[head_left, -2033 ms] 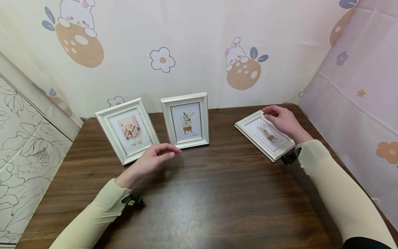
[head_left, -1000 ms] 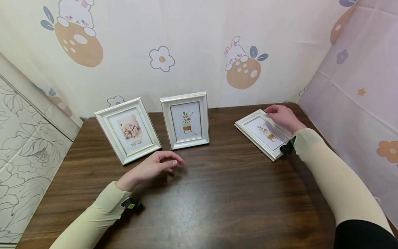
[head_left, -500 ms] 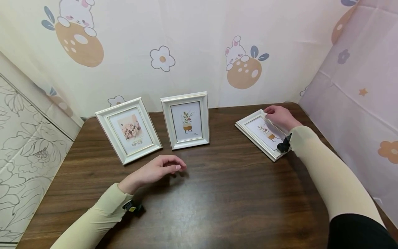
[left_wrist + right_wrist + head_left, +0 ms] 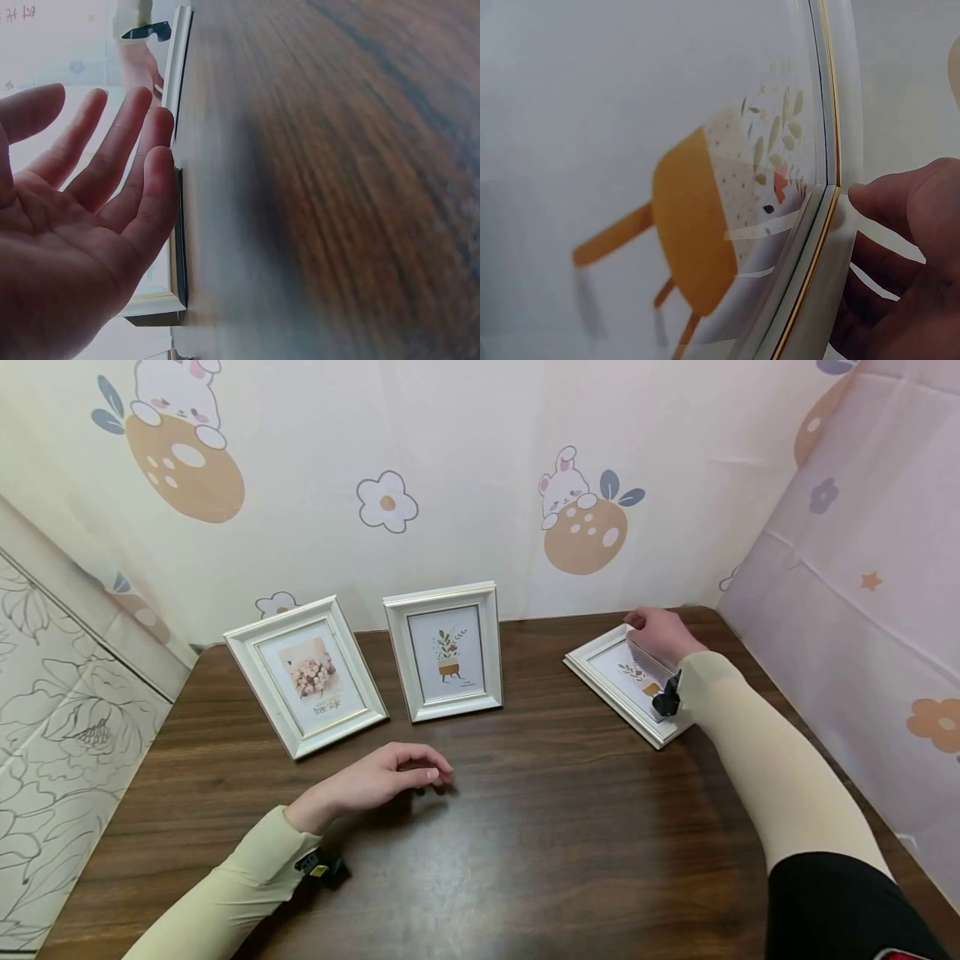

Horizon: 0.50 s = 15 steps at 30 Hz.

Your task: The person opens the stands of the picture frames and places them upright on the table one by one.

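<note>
A white picture frame [image 4: 611,664] with a potted-plant print lies face up at the right of the table. My right hand [image 4: 660,633] is at its far edge; in the right wrist view the thumb presses the rim's corner and the curled fingers [image 4: 877,262] go behind it, partly hidden. Nearer the middle, my left hand [image 4: 375,781] hovers low over the table, fingers loosely bent and holding nothing. Beyond it, a white frame [image 4: 446,652] with a similar plant print stands upright. To its left, another white frame [image 4: 311,681] with a pink flower picture stands, turned inward.
The dark wooden table [image 4: 525,827] meets a cream curtain [image 4: 465,460] with rabbit prints at the back. A pale lilac curtain [image 4: 885,635] borders the right side. A white panel with flower line drawings [image 4: 52,760] edges the left.
My left hand has drawn back from the two standing frames toward the table's middle. My right hand has slid left along the lying frame's far edge. The frames have not moved.
</note>
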Tool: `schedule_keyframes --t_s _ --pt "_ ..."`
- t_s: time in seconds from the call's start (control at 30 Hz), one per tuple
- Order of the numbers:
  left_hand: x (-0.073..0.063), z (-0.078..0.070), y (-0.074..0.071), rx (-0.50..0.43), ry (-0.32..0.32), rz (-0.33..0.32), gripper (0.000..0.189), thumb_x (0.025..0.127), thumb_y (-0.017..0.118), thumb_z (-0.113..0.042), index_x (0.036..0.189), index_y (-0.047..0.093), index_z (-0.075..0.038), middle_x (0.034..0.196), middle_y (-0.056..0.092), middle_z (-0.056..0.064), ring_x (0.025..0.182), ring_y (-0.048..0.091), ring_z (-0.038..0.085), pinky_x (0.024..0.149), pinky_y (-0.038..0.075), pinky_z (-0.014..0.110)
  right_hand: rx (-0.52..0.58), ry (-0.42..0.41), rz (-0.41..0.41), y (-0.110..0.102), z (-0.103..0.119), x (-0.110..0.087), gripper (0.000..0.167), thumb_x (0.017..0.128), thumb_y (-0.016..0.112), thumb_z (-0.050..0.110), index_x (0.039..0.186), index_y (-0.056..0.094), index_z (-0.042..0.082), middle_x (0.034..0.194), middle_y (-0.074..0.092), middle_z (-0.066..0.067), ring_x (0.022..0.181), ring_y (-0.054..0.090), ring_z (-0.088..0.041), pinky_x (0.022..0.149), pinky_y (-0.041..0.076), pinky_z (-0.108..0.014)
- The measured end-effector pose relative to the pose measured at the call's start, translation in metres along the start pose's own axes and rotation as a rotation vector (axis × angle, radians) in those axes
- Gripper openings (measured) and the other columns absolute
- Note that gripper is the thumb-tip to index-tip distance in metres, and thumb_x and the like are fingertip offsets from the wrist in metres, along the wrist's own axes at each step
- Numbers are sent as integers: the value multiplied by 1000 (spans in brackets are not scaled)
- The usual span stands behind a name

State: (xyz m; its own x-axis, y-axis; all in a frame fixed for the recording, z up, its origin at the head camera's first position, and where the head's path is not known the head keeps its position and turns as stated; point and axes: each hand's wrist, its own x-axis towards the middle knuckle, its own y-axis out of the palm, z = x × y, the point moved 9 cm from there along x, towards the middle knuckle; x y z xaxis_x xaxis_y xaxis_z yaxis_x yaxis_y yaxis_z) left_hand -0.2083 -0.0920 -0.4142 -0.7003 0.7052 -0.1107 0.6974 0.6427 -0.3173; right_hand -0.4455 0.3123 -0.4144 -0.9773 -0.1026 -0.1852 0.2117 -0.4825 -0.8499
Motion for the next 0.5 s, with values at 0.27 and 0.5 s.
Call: schedule_keyframes --t_s 0.27,0.5 --pt "1 -2 2 31 3 22 23 104 55 -19 120 66 -8 113 70 9 104 65 28 91 50 29 -4 17 -21 1 -6 11 37 102 49 10 137 49 0 134 48 -29 122 45 -47 102 37 -62" --pt "4 -2 4 40 25 41 26 104 54 -19 121 66 -4 113 70 10 106 64 28 91 49 29 -74 -15 -38 2 -1 16 37 102 50 9 135 51 -7 131 51 -31 120 48 -46 101 39 -61"
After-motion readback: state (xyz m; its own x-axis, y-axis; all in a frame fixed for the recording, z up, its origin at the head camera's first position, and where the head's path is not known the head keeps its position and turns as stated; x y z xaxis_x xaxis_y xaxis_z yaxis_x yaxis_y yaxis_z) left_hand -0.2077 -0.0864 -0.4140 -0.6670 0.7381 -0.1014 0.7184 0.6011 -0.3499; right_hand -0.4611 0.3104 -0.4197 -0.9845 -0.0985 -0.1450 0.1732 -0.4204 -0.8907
